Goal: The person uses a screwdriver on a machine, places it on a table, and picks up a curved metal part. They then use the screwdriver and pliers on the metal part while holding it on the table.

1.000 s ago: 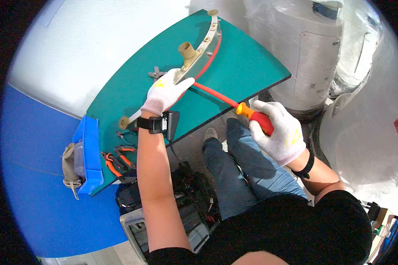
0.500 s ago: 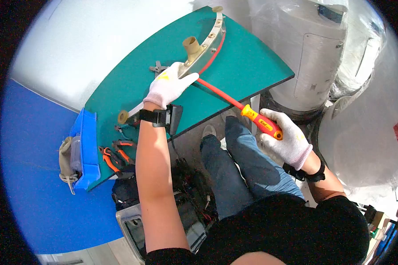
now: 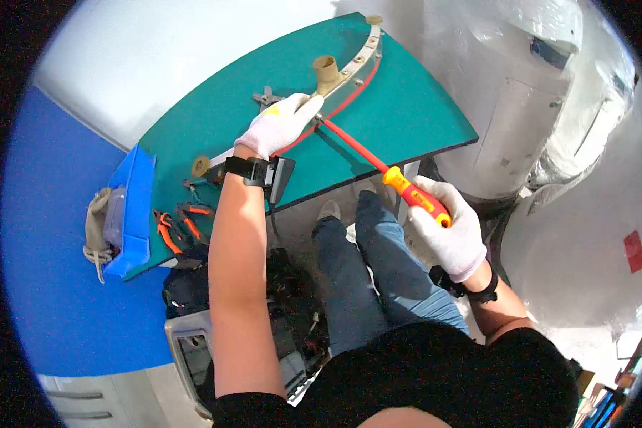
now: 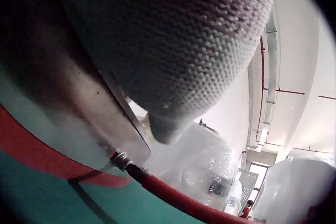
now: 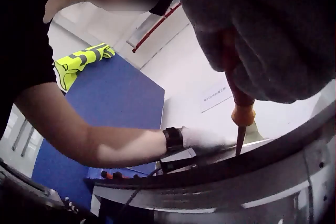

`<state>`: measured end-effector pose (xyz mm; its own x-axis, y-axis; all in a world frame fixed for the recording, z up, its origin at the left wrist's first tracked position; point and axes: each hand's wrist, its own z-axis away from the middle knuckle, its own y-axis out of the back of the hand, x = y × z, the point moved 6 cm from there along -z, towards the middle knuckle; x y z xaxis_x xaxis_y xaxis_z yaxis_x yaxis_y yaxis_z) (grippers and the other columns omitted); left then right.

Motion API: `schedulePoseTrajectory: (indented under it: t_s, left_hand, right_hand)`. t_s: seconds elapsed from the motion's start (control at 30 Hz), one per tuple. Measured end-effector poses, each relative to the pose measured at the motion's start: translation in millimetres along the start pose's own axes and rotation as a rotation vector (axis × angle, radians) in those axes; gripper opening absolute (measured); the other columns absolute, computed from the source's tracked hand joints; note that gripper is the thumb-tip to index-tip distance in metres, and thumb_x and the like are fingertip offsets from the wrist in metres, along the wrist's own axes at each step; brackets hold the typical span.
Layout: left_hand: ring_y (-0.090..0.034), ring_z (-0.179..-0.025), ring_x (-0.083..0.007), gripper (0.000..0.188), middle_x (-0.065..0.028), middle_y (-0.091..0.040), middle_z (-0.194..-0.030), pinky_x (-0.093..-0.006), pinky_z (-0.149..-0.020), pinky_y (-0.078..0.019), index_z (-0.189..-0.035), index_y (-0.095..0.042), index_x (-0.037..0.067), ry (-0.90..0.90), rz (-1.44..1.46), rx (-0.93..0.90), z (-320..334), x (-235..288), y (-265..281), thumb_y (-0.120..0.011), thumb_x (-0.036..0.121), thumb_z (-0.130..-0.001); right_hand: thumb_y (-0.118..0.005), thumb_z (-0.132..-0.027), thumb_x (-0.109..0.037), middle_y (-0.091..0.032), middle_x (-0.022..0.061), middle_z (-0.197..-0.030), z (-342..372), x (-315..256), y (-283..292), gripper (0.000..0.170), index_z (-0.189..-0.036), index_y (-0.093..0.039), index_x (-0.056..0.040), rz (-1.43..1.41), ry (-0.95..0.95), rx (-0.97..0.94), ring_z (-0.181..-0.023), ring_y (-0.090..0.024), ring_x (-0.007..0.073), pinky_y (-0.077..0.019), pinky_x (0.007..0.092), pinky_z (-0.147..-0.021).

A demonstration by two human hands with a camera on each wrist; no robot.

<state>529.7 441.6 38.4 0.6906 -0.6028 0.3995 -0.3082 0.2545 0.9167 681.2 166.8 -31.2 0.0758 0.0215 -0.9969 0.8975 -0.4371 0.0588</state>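
Note:
My left hand (image 3: pixel 282 125), in a white knit glove, grips a curved metal bar (image 3: pixel 367 53) with a red stripe along its side. A tan cup-shaped fitting (image 3: pixel 326 73) stands up from the bar just beyond the fingers. My right hand (image 3: pixel 449 228), also gloved, holds a screwdriver by its red and yellow handle (image 3: pixel 424 200). Its red shaft (image 3: pixel 357 146) slants up to the side of the bar. In the left wrist view, the dark tip of the screwdriver (image 4: pixel 178 200) meets a small screw (image 4: pixel 121 160) on the bar's side.
Orange-handled pliers (image 3: pixel 165 232) lie at the left end of the green tabletop (image 3: pixel 421 107). Beside them is a blue bin (image 3: pixel 137 214) with a clear container. A grey tool (image 3: pixel 267 98) lies behind my left hand. Plastic-wrapped machines (image 3: pixel 506 107) stand at the right.
The right hand's grip on the screwdriver handle has shifted, leaving more of the handle showing than one second ago. The tip stays at the bar, while the head view has moved slightly.

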Motion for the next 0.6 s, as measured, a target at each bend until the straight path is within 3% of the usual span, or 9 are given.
schedulePoseTrajectory:
  t_s: [0.07,0.17,0.2,0.3,0.4,0.47,0.53,0.6]
  left_hand:
    - [-0.052,-0.120,-0.0335,0.058,-0.0186,-0.057,-0.126,-0.0365,-0.101,-0.0389,-0.131,-0.051,0.009,-0.028,0.024,0.038,2.6,-0.8,2.4,-0.039,0.052,-0.095]
    - [-0.050,-0.123,-0.0336,0.056,-0.0183,-0.056,-0.129,-0.0357,-0.103,-0.0366,-0.132,-0.051,0.007,-0.029,0.094,0.057,5.4,0.7,4.9,-0.034,0.049,-0.098]
    - [-0.049,-0.123,-0.0338,0.057,-0.0182,-0.055,-0.130,-0.0355,-0.104,-0.0359,-0.132,-0.052,0.006,-0.002,0.139,0.040,5.0,0.1,5.7,-0.033,0.048,-0.099]
    - [-0.048,-0.124,-0.0338,0.058,-0.0188,-0.055,-0.130,-0.0350,-0.104,-0.0353,-0.131,-0.052,0.004,-0.098,0.173,0.077,0.7,-7.0,5.5,-0.032,0.049,-0.099]
    - [-0.049,-0.124,-0.0337,0.061,-0.0198,-0.056,-0.129,-0.0346,-0.104,-0.0352,-0.131,-0.052,0.004,-0.027,0.199,0.035,5.8,-3.0,7.1,-0.031,0.050,-0.099]
    - [-0.049,-0.122,-0.0342,0.061,-0.0203,-0.056,-0.128,-0.0350,-0.104,-0.0355,-0.130,-0.053,0.003,-0.012,0.203,0.038,5.6,-2.4,6.0,-0.030,0.051,-0.099]
    - [-0.050,-0.121,-0.0347,0.062,-0.0209,-0.056,-0.128,-0.0353,-0.104,-0.0358,-0.128,-0.054,0.002,-0.001,0.202,0.040,3.7,-4.8,6.3,-0.029,0.051,-0.099]
    - [-0.052,-0.119,-0.0359,0.063,-0.0215,-0.057,-0.126,-0.0368,-0.103,-0.0364,-0.125,-0.055,0.001,-0.072,0.170,0.060,2.0,-5.3,4.9,-0.029,0.052,-0.099]
  right_hand:
    - [-0.077,-0.073,-0.016,-0.059,0.0079,-0.080,3.9,-36.3,3.2,0.045,-0.116,-0.065,-0.0110,0.470,0.488,0.121,-0.067,-0.059,0.0221,-0.0500,0.0313,-0.066]
    - [-0.075,-0.071,-0.013,-0.053,0.0097,-0.076,13.2,-48.7,-10.1,0.038,-0.108,-0.068,-0.0130,0.753,0.627,0.053,-0.064,-0.057,0.0245,-0.0487,0.0321,-0.060]
    - [-0.076,-0.072,-0.015,-0.055,0.0110,-0.078,15.3,-48.0,-12.8,0.048,-0.118,-0.062,-0.0115,0.824,0.673,0.022,-0.066,-0.059,0.0271,-0.0499,0.0345,-0.060]
    - [-0.072,-0.081,-0.027,-0.066,0.0178,-0.096,13.6,-42.4,-7.0,0.063,-0.133,-0.042,-0.0065,0.668,0.498,-0.030,-0.085,-0.067,0.0344,-0.0547,0.0369,-0.072]
    - [-0.072,-0.082,-0.037,-0.065,0.0188,-0.109,11.2,-39.8,-0.9,0.062,-0.130,-0.048,-0.0062,0.614,0.404,-0.035,-0.092,-0.067,0.0331,-0.0560,0.0377,-0.071]
    - [-0.071,-0.082,-0.036,-0.067,0.0185,-0.104,10.9,-39.9,-2.6,0.057,-0.127,-0.052,-0.0053,0.629,0.378,-0.026,-0.088,-0.068,0.0330,-0.0559,0.0384,-0.071]
    - [-0.073,-0.081,-0.031,-0.066,0.0156,-0.096,13.7,-46.2,-2.6,0.049,-0.122,-0.058,-0.0102,0.665,0.577,0.099,-0.080,-0.068,0.0315,-0.0552,0.0375,-0.065]
    - [-0.075,-0.079,-0.028,-0.062,0.0133,-0.090,18.9,-57.5,-4.1,0.047,-0.120,-0.060,-0.0137,0.770,0.631,0.072,-0.074,-0.065,0.0298,-0.0540,0.0369,-0.062]
